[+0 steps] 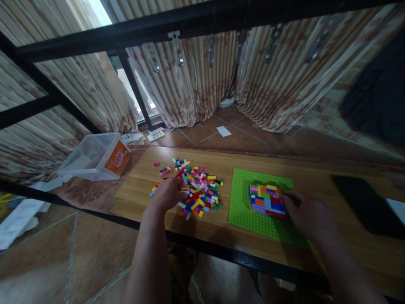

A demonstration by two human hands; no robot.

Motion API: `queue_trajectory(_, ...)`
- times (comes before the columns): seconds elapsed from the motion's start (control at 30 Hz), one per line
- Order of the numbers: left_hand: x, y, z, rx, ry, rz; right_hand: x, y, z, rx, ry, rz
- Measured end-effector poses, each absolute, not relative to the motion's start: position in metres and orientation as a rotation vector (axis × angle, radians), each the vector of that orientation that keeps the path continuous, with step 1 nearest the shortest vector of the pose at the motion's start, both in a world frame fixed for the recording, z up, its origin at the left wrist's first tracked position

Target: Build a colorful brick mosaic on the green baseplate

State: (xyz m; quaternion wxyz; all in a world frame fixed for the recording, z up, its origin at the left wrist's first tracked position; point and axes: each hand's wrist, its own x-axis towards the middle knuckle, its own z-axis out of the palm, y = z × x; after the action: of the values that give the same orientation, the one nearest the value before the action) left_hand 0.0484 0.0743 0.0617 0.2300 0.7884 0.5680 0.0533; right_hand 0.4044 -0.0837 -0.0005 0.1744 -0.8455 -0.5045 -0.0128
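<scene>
A loose pile of small, many-coloured toy building bricks (202, 190) lies on the wooden table. At its left edge is my left hand (167, 193), fingers curled and pressed together among the bricks; whatever is between the fingertips is hard to make out. To the right, a green studded baseplate (240, 198) lies flat. On it stands a rectangular block of toy bricks (266, 200), its top a patchwork of red, blue, purple, orange and yellow. My right hand (305, 211) grips this block at its right edge, with the fingers partly in shadow.
A clear plastic box (91, 158) with an orange label stands left of the pile. A dark flat panel (367, 202) lies on the table's right side. A black metal bar with hooks (211, 50) crosses above, before the curtains. The table's black front edge (221, 253) runs nearest me.
</scene>
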Motion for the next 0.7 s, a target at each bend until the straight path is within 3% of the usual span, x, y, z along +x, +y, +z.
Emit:
queue_trajectory(0.23, 0.054, 0.077, 0.058, 2.242, 1.569, 0.142, 0.401, -0.084, 0.003, -2.354, -1.47, -0.038)
queue_trajectory(0.43, 0.056, 0.083, 0.058, 2.27, 1.506, 0.349, 0.399, -0.084, 0.005, -2.352, -1.44, -0.04)
queue_trajectory(0.7, 0.146, 0.058, 0.064, 2.34, 1.123, 0.601, 0.396, -0.082, 0.008, -2.339, -1.416, 0.022)
